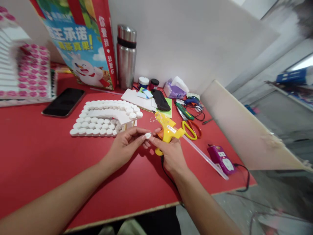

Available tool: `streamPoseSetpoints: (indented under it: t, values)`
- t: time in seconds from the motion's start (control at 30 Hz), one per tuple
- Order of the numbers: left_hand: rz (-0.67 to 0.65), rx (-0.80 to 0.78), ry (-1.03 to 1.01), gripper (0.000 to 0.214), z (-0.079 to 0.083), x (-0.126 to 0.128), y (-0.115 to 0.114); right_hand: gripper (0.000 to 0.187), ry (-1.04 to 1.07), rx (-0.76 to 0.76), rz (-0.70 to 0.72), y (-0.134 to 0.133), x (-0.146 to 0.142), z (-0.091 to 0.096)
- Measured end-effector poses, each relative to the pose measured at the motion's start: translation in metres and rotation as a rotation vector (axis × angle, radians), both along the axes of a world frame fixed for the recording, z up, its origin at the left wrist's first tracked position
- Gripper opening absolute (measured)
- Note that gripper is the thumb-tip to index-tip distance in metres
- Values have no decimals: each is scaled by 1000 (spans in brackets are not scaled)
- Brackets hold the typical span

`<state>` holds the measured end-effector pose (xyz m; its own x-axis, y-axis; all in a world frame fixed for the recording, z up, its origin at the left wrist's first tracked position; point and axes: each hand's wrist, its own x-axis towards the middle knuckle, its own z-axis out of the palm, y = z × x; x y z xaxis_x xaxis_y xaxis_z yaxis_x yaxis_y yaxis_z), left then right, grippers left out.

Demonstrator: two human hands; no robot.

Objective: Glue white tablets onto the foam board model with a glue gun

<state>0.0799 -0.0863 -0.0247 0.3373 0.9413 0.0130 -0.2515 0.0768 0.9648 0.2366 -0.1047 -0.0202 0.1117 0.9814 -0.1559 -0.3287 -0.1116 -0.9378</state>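
My left hand (127, 143) pinches a small white round piece (148, 135) between thumb and fingertips. My right hand (170, 151) grips a yellow glue gun (168, 128) and its fingertips also touch the white piece. A long clear glue stick (205, 158) juts from the gun's back toward the right. Just behind my hands stands a white model (105, 117) lined with several rows of the same white round pieces, on the red table (36, 156).
A black phone (64, 101), stacked pink-and-white trays (26, 71), a colourful bag (83, 42), and a steel flask (126, 57) sit at the back. Scissors (190, 129), cutters, a purple device (221, 160) with a cable and a tilted board (244, 130) lie at right.
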Motion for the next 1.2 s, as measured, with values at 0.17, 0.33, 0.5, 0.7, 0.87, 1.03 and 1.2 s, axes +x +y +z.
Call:
streamPoseSetpoints:
  t: [0.17, 0.33, 0.5, 0.7, 0.87, 1.03, 1.2]
  values:
    - [36, 1, 22, 27, 4, 2, 0, 33, -27, 8, -29, 0, -1, 6]
    - [43, -2, 39, 26, 4, 4, 0, 33, -134, -22, -43, 0, 0, 8]
    - [73, -68, 32, 26, -1, 4, -1, 32, -134, -23, -49, 0, -2, 7]
    - [122, 15, 82, 22, -2, 6, -4, 24, -175, 8, -63, 0, -3, 4]
    - [158, 121, 152, 18, -4, 8, -6, 24, -188, -7, -68, 0, -3, 3]
    - [136, 92, 126, 20, -8, 8, -5, 22, -315, -21, -33, -2, -1, 11]
    - [193, 292, 335, 12, -5, 6, -6, 23, -263, 6, -39, -2, -1, 7]
